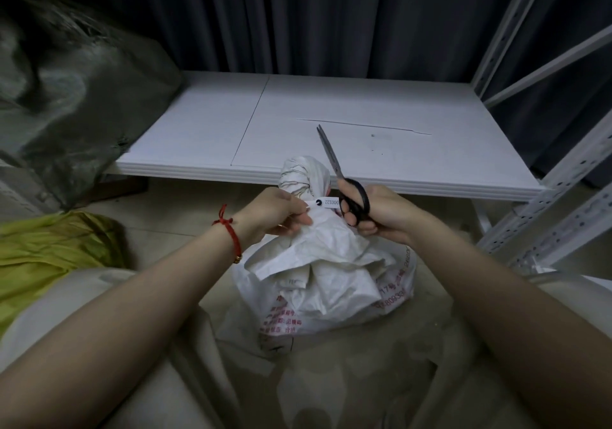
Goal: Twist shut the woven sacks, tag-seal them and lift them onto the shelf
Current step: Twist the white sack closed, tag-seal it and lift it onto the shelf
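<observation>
So the left hand pinches the sack neck at the tag, and the right hand grips the scissors, blades together. I'd keep that twist tight and snip only spare tag, never the weave.

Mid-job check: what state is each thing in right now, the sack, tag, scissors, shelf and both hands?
white sack: on the floor, neck twisted shut.
tag: on the twisted neck.
scissors: blades closed, tips up.
left hand: grips the neck beside the tag.
right hand: holds the scissors by the handles.
shelf: grey-green sack lying at its left end.
</observation>
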